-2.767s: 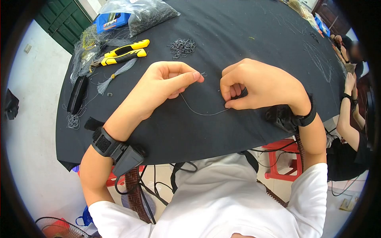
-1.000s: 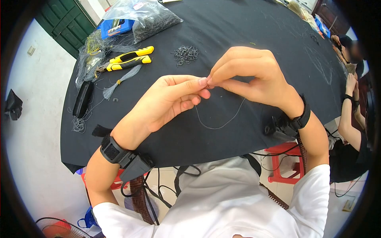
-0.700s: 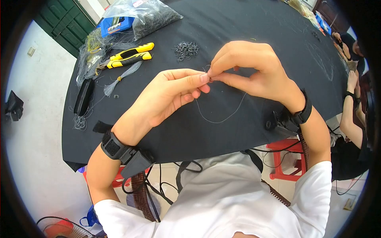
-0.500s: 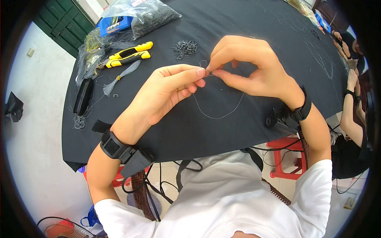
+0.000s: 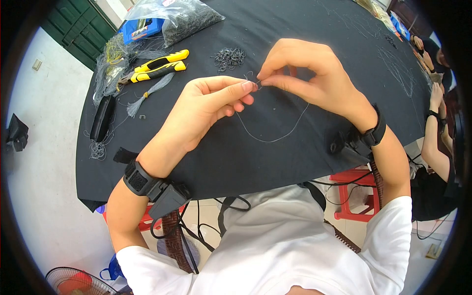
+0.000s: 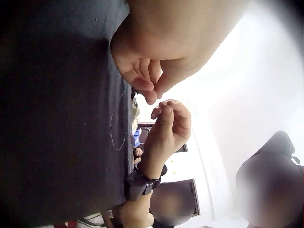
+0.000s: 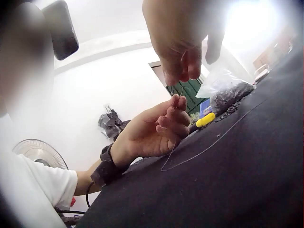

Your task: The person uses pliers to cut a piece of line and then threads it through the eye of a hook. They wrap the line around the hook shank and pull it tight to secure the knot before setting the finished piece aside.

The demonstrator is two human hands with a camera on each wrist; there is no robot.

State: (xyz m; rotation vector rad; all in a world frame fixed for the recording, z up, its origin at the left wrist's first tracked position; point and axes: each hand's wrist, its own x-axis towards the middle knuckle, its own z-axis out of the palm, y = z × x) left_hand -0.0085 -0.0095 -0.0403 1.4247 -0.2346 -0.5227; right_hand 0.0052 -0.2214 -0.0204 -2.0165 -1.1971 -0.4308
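My left hand pinches a small dark fish hook between thumb and forefinger, its curve standing just past the fingertips. My right hand pinches thin grey fishing line close beside it, thumb and forefinger tips near the left ones. A slack loop of the fishing line hangs between the two hands over the black cloth. In the right wrist view, the thin hook and line show between the fingertips. The exact wrap of line at the hook is too small to make out.
On the black-covered table lie a pile of dark hooks, yellow-black pliers, a tied line bundle and a black roll. A plastic bag stands behind. Another person's arms are at the right.
From apart, the hands came together at the fingertips. Lately both have moved slightly up and away, with the right fingertips parting a little from the left ones. The line loop still hangs.
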